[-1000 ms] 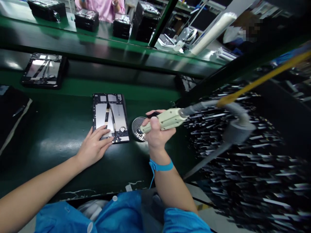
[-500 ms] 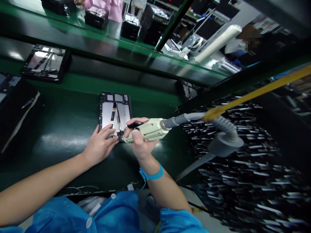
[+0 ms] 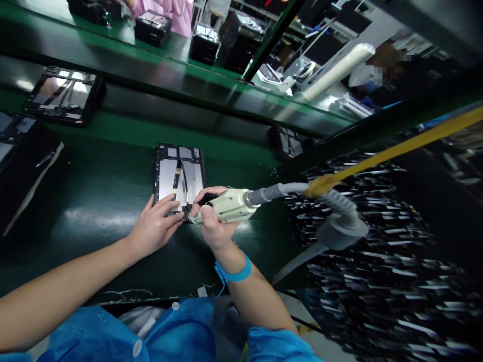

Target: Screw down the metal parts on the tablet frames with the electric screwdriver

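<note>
A tablet-like device [image 3: 164, 173] lies on the green bench with its inner side up, showing a silvery panel, a black frame and flat ribbon cables. My left hand [image 3: 154, 226] rests over its lower left edge, fingers stretched out, the fingertips close to the tool's tip. In my right hand [image 3: 217, 229] is a pale green electric screwdriver [image 3: 234, 205], gripped around its body. Its tip meets the lower edge of the device; the exact contact point is too small to make out. A blue wrist strap [image 3: 237, 271] circles my right wrist.
A grey cable [image 3: 277, 191] runs from the screwdriver to a yellow strap [image 3: 377, 156]. More devices [image 3: 62, 93] sit at the left, beside a dark stack [image 3: 30, 171]. Another device [image 3: 289, 142] is at the back right. A person in pink [image 3: 181, 15] is across the bench.
The rear end of the screwdriver has swung slightly left and down, with my right hand and the cable shifting along. The left-hand device has slid a little left. My left hand stays put.
</note>
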Demonstrator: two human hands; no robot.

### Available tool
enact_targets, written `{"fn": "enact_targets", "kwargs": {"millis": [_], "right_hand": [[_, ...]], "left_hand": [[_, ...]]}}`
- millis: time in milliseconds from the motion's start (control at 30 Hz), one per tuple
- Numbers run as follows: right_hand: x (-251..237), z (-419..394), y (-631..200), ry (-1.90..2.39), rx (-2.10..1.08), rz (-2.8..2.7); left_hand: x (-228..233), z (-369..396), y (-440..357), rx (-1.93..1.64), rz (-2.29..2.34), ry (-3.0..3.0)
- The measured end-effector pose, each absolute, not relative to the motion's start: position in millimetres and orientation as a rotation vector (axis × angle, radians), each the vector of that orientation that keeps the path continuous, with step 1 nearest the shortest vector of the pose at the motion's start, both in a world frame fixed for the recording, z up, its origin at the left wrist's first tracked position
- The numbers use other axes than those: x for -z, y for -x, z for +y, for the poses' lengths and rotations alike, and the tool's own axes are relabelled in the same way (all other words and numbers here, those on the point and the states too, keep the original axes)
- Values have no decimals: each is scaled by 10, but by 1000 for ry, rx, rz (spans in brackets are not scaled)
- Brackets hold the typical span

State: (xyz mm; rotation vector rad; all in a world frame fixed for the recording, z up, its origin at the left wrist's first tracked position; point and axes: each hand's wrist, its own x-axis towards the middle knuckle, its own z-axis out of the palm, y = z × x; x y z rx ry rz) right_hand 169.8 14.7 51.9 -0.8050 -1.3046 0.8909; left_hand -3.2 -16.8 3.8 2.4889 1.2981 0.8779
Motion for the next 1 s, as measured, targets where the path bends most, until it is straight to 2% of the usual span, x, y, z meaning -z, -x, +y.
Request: {"fn": "enact_targets", "kwargs": {"millis": [300, 567, 1000], "right_hand": [[-577, 111, -1701, 830, -899, -1268], [-697, 442, -2321, 948, -463, -1030], [-529, 521, -2441, 1067, -470, -1068]], "left_hand": [[10, -128, 91, -927, 1246, -2461], [23, -89, 129, -892, 1238, -2461], [11, -76, 142, -902, 1231, -2437]]}}
